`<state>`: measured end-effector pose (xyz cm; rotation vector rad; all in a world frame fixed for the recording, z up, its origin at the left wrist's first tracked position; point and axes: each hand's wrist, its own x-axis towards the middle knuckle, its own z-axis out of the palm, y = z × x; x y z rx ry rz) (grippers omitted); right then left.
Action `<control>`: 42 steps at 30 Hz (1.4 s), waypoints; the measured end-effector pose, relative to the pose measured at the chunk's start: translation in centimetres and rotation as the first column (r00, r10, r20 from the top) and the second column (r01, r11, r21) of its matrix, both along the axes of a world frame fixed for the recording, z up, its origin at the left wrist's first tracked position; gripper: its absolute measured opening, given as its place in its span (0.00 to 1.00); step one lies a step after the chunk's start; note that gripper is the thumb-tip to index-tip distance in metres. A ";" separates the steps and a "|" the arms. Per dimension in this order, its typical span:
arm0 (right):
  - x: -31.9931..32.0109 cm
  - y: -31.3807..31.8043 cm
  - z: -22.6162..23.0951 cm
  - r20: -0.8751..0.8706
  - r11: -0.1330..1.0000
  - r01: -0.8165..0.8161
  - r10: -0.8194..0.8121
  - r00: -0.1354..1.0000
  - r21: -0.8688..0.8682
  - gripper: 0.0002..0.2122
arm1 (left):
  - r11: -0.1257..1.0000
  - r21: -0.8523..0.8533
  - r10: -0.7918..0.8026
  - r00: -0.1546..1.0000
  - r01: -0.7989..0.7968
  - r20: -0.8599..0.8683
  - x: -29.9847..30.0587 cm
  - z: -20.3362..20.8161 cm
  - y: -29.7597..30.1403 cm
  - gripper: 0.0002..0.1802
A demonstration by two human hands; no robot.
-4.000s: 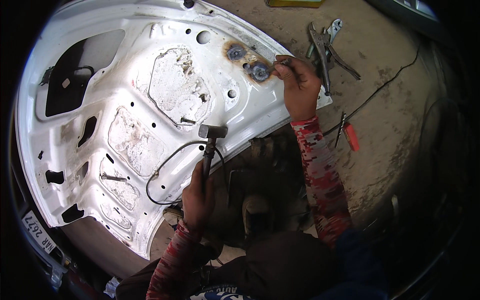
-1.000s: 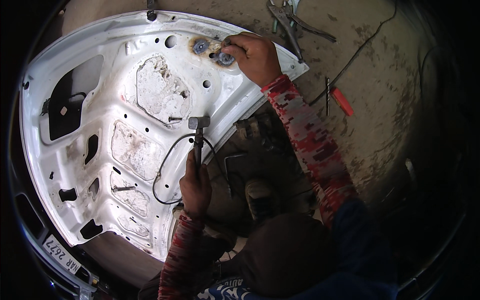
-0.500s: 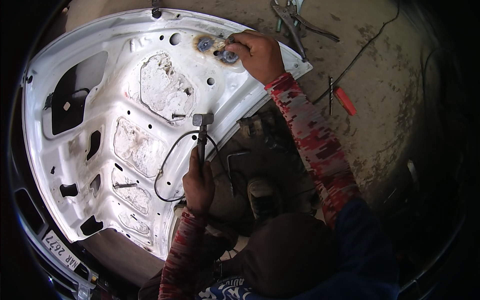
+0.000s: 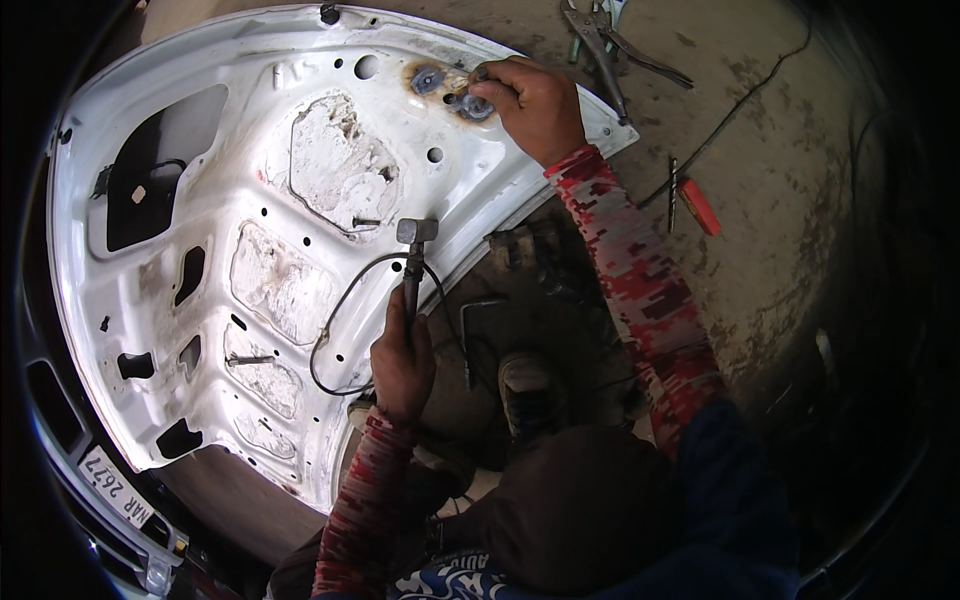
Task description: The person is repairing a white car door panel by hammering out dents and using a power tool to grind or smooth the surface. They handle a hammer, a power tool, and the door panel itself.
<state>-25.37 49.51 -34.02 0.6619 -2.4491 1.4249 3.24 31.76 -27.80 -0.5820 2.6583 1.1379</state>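
Hood [image 4: 230, 195] lies at 10 o'clock in view, two patches [image 4: 428, 80] at its 1 o'clock already scorched, work there seemingly unfinished: the right hand's [image 4: 545, 110] grip pinches a dark piece [image 4: 480, 74]; the left hand's [image 4: 403, 365] wraps a hammer [image 4: 413, 262] at 7 o'clock from it.

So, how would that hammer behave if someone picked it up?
The hammer is probably heavy for its size, since its blocky head looks metal. It would likely tip head-first, with that bulk at one end of a slim handle. It should feel stiff: the handle looks straight where it leaves the left hand.
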 end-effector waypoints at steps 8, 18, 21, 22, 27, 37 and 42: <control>0.0 0.0 0.1 -0.004 1.000 -0.002 0.002 1.000 0.027 0.08 | 1.000 0.003 -0.007 1.000 0.007 0.030 -0.3 0.4 -0.2 0.29; -0.1 0.2 -0.2 0.011 0.999 -0.013 0.013 1.000 0.038 0.08 | 1.000 -0.002 -0.025 0.999 0.025 -0.023 -0.1 0.0 -0.2 0.29; -0.2 0.1 -0.2 0.004 0.998 -0.015 0.015 1.000 0.056 0.08 | 1.000 0.011 -0.014 1.000 0.014 -0.006 -0.1 0.0 -0.2 0.29; -0.1 0.1 -0.2 -0.003 0.999 -0.015 0.015 1.000 0.038 0.08 | 1.000 0.011 -0.012 1.000 0.012 0.005 -0.1 0.1 -0.2 0.29; -0.1 0.1 -0.2 0.006 1.000 -0.006 0.006 1.000 0.021 0.08 | 1.000 0.007 -0.005 1.000 0.004 0.027 -0.1 0.1 -0.2 0.29; -0.1 0.1 -0.3 -0.012 1.000 -0.007 0.008 1.000 0.022 0.07 | 1.000 0.005 0.005 0.999 -0.005 0.051 0.0 0.0 -0.1 0.29; 0.0 0.0 -0.3 0.028 1.000 0.004 -0.005 1.000 0.011 0.07 | 1.000 0.002 -0.010 0.999 0.010 0.042 -0.1 0.0 -0.2 0.29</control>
